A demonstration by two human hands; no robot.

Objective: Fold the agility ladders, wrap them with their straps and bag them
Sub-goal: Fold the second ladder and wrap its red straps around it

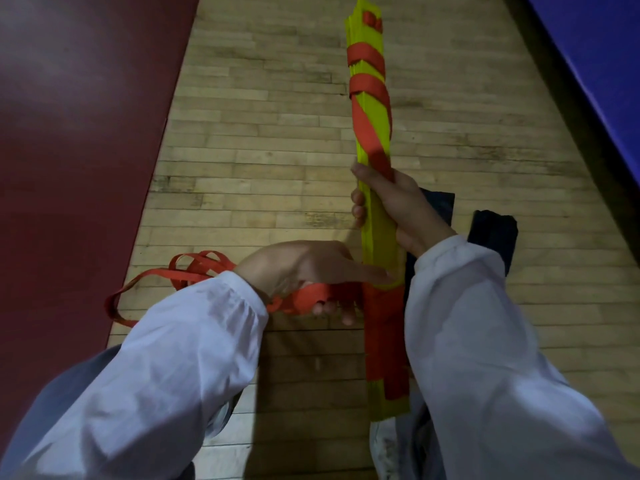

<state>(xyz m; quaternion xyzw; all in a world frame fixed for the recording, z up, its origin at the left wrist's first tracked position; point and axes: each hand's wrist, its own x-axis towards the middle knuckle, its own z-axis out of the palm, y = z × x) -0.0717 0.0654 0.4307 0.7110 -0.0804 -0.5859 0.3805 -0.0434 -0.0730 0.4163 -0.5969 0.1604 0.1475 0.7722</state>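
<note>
A folded stack of yellow ladder rungs points away from me above the wooden floor. An orange strap winds around its far half and again around its near end. My right hand grips the stack at its middle, thumb on the strap. My left hand holds the strap just left of the stack, fingers curled round it and index finger laid against the yellow rungs. Loose strap loops trail behind my left wrist down to the floor.
A dark red mat covers the floor on the left. A blue padded surface runs along the right edge. A black bag lies on the wooden floor behind my right forearm.
</note>
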